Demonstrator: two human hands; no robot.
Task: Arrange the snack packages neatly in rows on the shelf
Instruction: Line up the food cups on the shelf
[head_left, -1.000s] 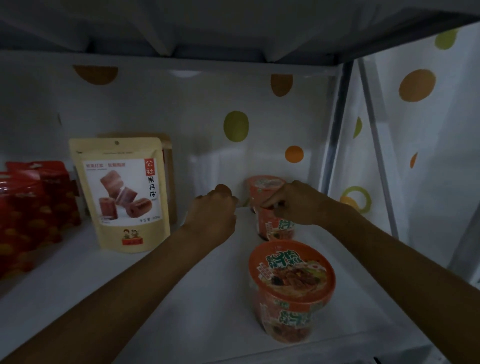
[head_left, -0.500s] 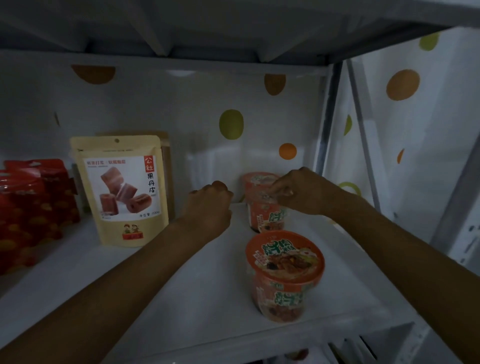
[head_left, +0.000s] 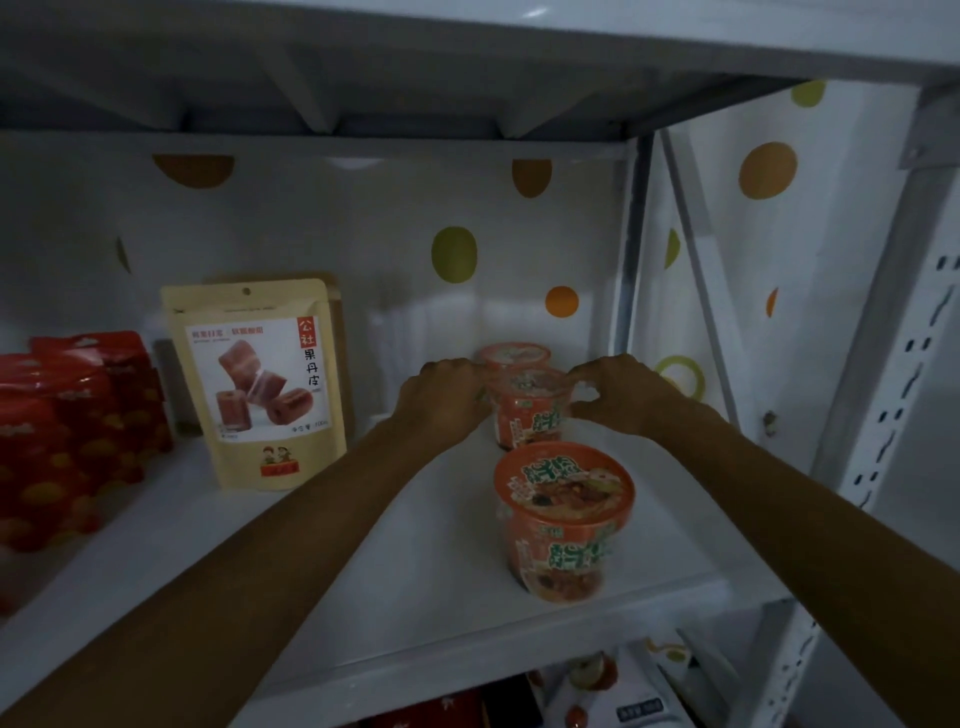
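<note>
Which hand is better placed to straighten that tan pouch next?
Likely left. The left hand flanks the middle noodle cup on the tan pouch side; the right hand is beyond it.

beige pouch (head_left: 254, 384): 公社 in red, 果丹皮 in black | front noodle cup (head_left: 563, 519): green characters, not legible

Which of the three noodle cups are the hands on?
The middle cup, held between the left hand and right hand. The front cup stands free near the shelf edge; the back cup sits behind.
</note>
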